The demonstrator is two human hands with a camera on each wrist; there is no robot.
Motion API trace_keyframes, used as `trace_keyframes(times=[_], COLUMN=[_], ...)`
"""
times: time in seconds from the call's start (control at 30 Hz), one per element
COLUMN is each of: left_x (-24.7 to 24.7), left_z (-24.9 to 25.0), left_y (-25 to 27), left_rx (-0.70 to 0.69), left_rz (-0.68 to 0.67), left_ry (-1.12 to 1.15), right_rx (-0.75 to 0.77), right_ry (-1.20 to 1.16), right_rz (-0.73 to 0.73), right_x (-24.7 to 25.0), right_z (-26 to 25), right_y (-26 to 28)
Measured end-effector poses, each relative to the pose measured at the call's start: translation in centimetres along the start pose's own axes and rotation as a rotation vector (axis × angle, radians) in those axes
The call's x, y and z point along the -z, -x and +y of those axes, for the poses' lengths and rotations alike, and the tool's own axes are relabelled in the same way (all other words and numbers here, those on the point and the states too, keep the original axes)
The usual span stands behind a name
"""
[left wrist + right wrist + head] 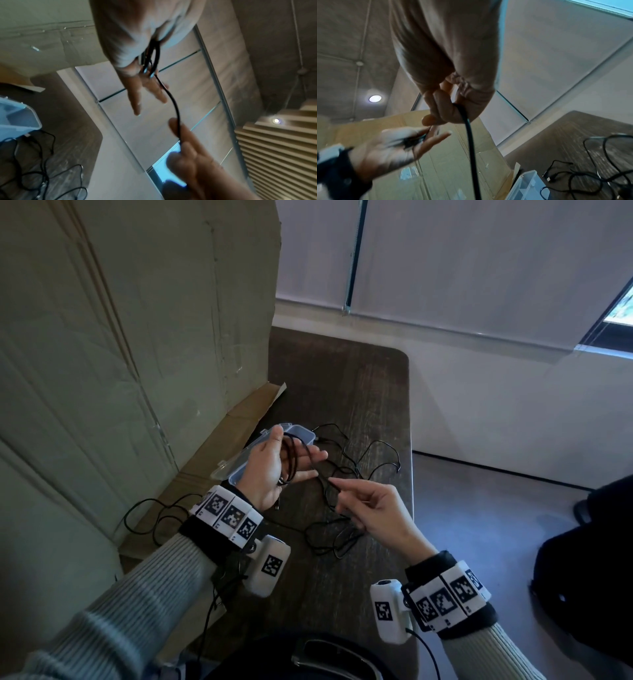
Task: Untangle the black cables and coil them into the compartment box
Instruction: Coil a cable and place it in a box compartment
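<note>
My left hand [267, 469] is held palm-up above the table with its fingers [135, 102] straight, and several loops of black cable [291, 457] are wound round the palm. From the loops a strand [175, 105] runs to my right hand [363, 505], which pinches it between thumb and forefinger [453, 106]. Below that pinch the cable [471, 148] hangs down to a loose tangle [342, 470] on the table. The clear compartment box [303, 433] lies open just behind my left hand, which partly hides it.
The dark wooden table [342, 378] ends close to the right of the tangle. A tall cardboard sheet [120, 337] stands at the left, with a flap [246, 412] lying under the box. More black cable [329, 539] lies near my right wrist. A dark bag [582, 559] sits on the floor.
</note>
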State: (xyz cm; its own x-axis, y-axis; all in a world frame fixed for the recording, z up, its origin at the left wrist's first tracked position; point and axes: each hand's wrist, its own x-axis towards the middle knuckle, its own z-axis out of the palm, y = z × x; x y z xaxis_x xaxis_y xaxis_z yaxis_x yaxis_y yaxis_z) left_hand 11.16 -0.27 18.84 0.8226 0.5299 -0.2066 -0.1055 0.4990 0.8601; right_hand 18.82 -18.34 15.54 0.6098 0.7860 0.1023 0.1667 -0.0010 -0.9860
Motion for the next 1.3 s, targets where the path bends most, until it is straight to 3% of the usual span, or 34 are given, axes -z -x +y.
trace_keyframes(times=[0.17,0.4,0.57,0.7,0.87,1.0,1.1,1.23,1.3], left_x=[-1.1,-0.8,-1.0,-1.6,-2.0,-2.4,-2.3,-1.8,-1.6], left_z=[0.2,-0.5,-1.0,-1.3,-1.8,-1.8,-1.7,-1.5,-1.2], left_y=[0.0,-0.7,-0.5,-0.2,0.6,1.5,1.9,2.1,2.2], left_rx=[0.115,-0.03,-0.095,-0.034,-0.058,0.015,0.034,0.089,0.13], left_rz=[0.03,0.079,0.005,-0.111,-0.33,-0.399,-0.44,-0.7,-0.729], left_ry=[0.182,-0.147,-0.44,-0.531,-0.617,-0.58,-0.628,-0.84,-0.839], right_rx=[-0.023,-0.043,0.062,0.136,0.178,0.21,0.191,0.101,0.045], right_ry=[0.207,0.448,0.505,0.47,0.381,0.343,0.305,0.265,0.25], right_rz=[-0.147,-0.373,-0.38,-0.267,-0.146,-0.027,0.078,0.224,0.23], right_x=[-1.4,-2.0,-1.3,-0.5,-0.1,-0.4,-0.5,-0.1,0.2], right_z=[0.5,-1.7,-3.8,-4.7,-4.3,-3.7,-3.4,-2.7,-2.8], right_y=[0.3,0.7,0.8,0.2,-0.6,-1.1,-1.2,-1.6,-1.7])
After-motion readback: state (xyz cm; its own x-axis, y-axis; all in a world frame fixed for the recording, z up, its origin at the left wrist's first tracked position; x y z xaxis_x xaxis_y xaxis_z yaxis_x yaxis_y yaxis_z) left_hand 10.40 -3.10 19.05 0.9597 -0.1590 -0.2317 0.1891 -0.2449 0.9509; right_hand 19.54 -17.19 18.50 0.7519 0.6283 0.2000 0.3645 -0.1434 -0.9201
